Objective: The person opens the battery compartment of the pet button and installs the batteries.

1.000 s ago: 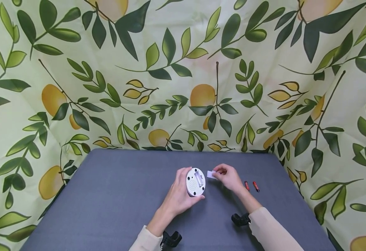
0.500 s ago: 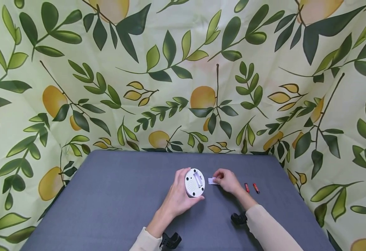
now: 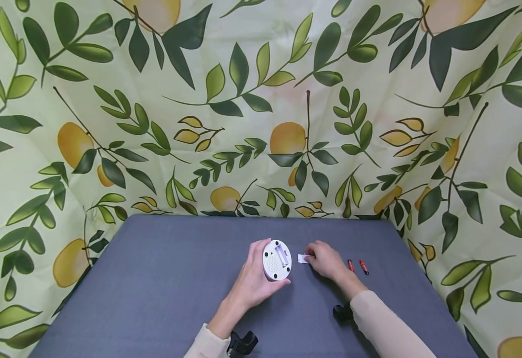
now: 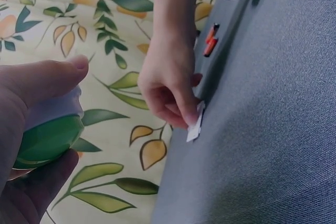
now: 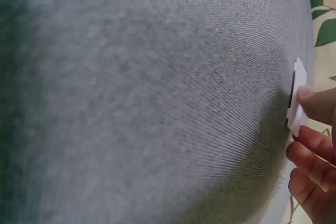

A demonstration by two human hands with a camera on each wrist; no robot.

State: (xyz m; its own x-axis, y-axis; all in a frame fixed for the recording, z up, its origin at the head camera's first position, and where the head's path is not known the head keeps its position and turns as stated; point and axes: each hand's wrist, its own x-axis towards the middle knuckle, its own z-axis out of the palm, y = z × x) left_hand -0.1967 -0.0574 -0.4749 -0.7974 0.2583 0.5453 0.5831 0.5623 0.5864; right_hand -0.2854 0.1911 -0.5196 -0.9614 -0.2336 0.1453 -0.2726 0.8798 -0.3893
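Note:
My left hand (image 3: 254, 278) grips a round white device (image 3: 271, 266) by its sides, its underside turned toward me. That underside shows small dark feet, a patch of speaker holes and an uncovered battery compartment (image 3: 282, 254) with no batteries in it. In the left wrist view the device's other side is green (image 4: 50, 140). Just right of it, my right hand (image 3: 325, 259) pinches a small white battery cover (image 3: 302, 258) between thumb and fingers, low over the table. The cover (image 5: 298, 93) appears edge-on, close to the cloth, in the right wrist view.
Two red batteries (image 3: 364, 267) lie on the grey table (image 3: 175, 278) to the right of my right hand. A leaf-and-fruit patterned cloth (image 3: 243, 124) hangs behind the table and at both sides. Each wrist wears a black camera mount (image 3: 242, 343).
My right hand has lowered the battery cover from above down to the table. My left hand keeps the device almost in the same place.

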